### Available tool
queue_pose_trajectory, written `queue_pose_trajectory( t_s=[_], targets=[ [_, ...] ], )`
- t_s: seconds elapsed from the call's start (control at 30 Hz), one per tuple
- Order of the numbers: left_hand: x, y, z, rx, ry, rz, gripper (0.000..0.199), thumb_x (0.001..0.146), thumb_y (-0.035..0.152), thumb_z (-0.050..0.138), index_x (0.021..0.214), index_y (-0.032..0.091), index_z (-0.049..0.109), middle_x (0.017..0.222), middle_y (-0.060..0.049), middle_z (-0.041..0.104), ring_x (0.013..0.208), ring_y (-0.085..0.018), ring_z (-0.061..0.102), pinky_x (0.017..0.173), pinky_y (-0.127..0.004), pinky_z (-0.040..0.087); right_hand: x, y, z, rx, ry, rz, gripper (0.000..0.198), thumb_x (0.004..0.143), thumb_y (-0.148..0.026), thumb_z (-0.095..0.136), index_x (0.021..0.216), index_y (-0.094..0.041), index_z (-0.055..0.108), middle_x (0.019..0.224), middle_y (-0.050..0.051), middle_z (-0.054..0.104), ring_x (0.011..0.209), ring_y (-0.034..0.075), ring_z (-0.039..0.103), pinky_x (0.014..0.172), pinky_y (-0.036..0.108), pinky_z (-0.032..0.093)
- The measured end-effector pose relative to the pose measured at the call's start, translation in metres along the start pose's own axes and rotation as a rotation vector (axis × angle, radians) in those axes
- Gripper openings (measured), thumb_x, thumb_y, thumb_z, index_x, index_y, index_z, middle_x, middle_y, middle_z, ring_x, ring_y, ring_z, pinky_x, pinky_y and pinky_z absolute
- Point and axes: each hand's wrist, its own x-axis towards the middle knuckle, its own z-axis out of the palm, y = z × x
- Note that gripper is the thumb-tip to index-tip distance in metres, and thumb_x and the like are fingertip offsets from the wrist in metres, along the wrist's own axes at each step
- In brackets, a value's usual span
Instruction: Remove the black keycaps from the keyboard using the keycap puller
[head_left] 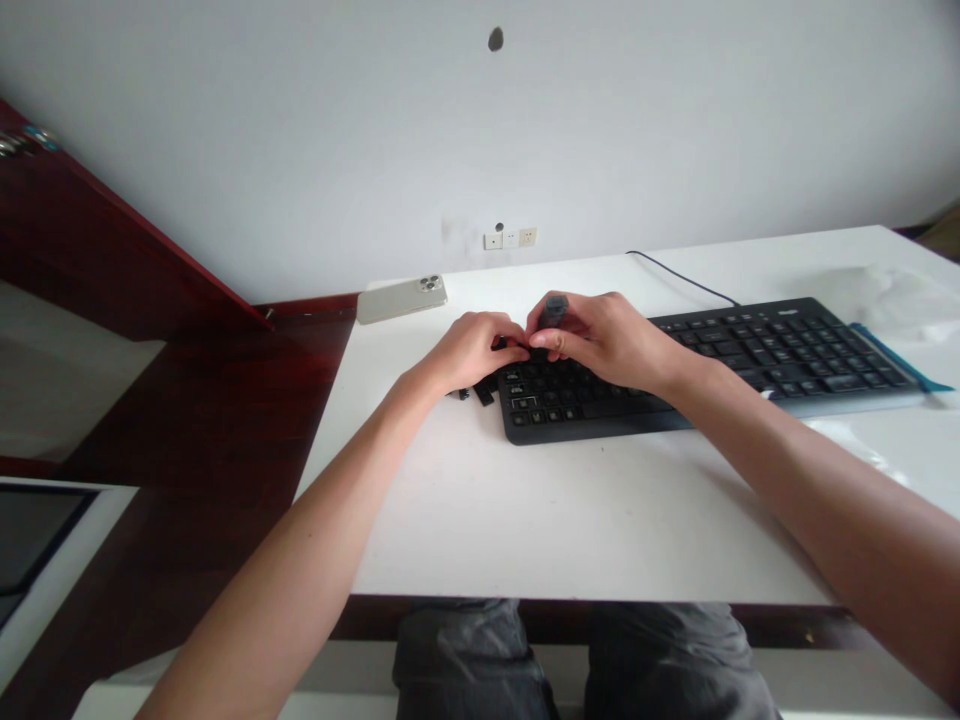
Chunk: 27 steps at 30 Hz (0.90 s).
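A black keyboard (735,350) lies on the white table under my hands. At its left end several key positions show bare sockets with light marks where caps are off. My right hand (600,335) is closed around a small tool with a dark, upright handle (553,311), its lower end over the upper left keys; the tip is hidden. My left hand (480,350) is closed in a pinch at the keyboard's upper left corner, its fingertips close to the right hand's. What it pinches cannot be made out. Loose black keycaps (486,389) lie beside the keyboard's left edge, below the left hand.
A pale phone (401,298) lies face down at the table's back left corner. The keyboard's black cable (682,273) runs toward the wall. At the right are a teal strip-like object (900,358) and crumpled clear plastic (885,295). The white table (570,530) ends above my knees.
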Motion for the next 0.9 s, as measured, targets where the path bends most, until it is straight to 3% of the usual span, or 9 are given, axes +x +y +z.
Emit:
queue_pose_trajectory(
  t_s=[0.27,0.33,0.47,0.63,0.9],
  targets=[
    [0.001,0.001,0.001,0.059,0.019,-0.017,0.010,0.094,0.025,0.071,0.095,0.023,0.081,0.090,-0.002,0.077,0.081,-0.018,0.067,0.074,-0.031,0.047,0.001,0.001,0.005,-0.105,0.033,-0.010,0.033,0.103,-0.055,0.061,0.108,-0.023,0.070,0.082,0.003,0.076,0.070,0.021,0.068,0.067,0.033,0.048],
    [0.001,0.003,0.000,0.061,0.016,-0.021,0.010,0.094,0.024,0.071,0.093,0.023,0.081,0.089,-0.002,0.076,0.082,-0.018,0.067,0.076,-0.031,0.048,-0.001,0.001,0.006,-0.136,0.067,-0.033,0.036,0.102,-0.054,0.065,0.121,-0.024,0.069,0.090,0.005,0.078,0.074,0.022,0.070,0.070,0.034,0.051],
    [0.001,0.004,0.001,0.065,0.024,-0.004,0.013,0.093,0.020,0.071,0.086,0.024,0.081,0.089,-0.001,0.076,0.084,-0.018,0.068,0.079,-0.032,0.049,-0.006,-0.005,0.008,-0.143,0.190,-0.044,0.063,0.095,-0.046,0.075,0.151,-0.027,0.053,0.104,0.006,0.079,0.076,0.022,0.072,0.073,0.036,0.058],
    [0.000,0.002,0.001,0.060,0.030,0.004,0.013,0.093,0.020,0.071,0.087,0.025,0.082,0.089,-0.001,0.076,0.085,-0.019,0.068,0.080,-0.034,0.049,-0.012,-0.004,0.011,-0.204,0.245,-0.091,0.041,0.098,-0.043,0.073,0.136,-0.029,0.068,0.112,0.006,0.080,0.078,0.022,0.075,0.079,0.039,0.063],
    [0.001,-0.001,0.002,0.065,0.031,0.039,0.013,0.093,0.020,0.071,0.092,0.026,0.083,0.093,-0.001,0.078,0.085,-0.018,0.068,0.080,-0.033,0.048,-0.013,0.001,0.017,-0.198,0.389,-0.125,0.036,0.100,-0.045,0.071,0.132,-0.030,0.079,0.119,0.006,0.083,0.087,0.026,0.079,0.088,0.045,0.065]
  ],
)
